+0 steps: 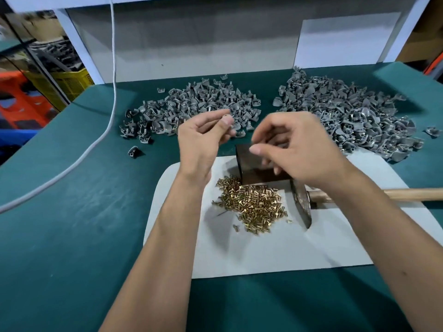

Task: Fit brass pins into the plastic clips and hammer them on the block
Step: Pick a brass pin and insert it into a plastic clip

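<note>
- Far left on the counter (72, 224) lies a clip pile (191, 106).
- My left hand (203, 137) pinches something small, likely a pin; its axis I cannot tell.
- Brass pins (251, 204) lie heaped near the block (249, 164).
- My right hand (297, 149) is curled; contents unclear.
- Fitting step; the hammer (302, 202), handle pointing right, comes next.

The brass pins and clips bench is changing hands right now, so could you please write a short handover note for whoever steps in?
Left hand: raised, pinching something small, seemingly a pin; blurred.
Right hand: over the dark block, fingers curled; what it holds is unclear.
Brass pins: heap on the white mat, just in front of the block.
Hammer: lying on the mat to the right, untouched.
Grey plastic clips: left pile, larger right pile.
Done: cannot tell which pile is finished.
Left: fit pin, hammer on block.
</note>
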### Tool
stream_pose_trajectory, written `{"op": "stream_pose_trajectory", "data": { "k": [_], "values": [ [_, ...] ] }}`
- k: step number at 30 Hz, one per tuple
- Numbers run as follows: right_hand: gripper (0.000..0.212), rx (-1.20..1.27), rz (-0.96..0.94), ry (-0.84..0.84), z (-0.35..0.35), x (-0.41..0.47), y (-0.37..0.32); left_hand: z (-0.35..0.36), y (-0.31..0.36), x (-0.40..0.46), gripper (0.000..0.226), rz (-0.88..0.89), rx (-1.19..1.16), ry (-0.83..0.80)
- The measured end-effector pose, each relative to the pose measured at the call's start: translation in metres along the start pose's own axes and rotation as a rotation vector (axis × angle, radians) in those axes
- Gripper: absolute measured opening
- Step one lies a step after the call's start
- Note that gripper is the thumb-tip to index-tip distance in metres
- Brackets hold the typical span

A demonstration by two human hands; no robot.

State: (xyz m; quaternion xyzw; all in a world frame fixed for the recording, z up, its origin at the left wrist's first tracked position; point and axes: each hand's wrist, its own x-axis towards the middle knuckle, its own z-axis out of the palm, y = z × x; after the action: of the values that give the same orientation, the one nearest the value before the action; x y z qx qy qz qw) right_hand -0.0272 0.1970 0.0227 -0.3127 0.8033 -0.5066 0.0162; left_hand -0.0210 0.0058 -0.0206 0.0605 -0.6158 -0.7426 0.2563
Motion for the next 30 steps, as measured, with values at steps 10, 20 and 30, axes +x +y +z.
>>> {"op": "stream_pose_trajectory", "data": {
  "k": [10, 20, 30],
  "values": [
    [0.025, 0.028, -0.020, 0.345, -0.005, -0.005, 0.038, 0.029, -0.007, -0.022, 0.025, -0.020, 0.098, -0.319],
    [0.034, -0.109, -0.012, 0.408, -0.003, -0.008, 0.036, 0.032, -0.007, -0.025, 0.018, -0.021, 0.125, -0.349],
    [0.034, -0.221, -0.049, 0.454, 0.003, -0.010, 0.035, 0.040, -0.005, -0.028, 0.022, 0.006, 0.248, -0.287]
  ]
}}
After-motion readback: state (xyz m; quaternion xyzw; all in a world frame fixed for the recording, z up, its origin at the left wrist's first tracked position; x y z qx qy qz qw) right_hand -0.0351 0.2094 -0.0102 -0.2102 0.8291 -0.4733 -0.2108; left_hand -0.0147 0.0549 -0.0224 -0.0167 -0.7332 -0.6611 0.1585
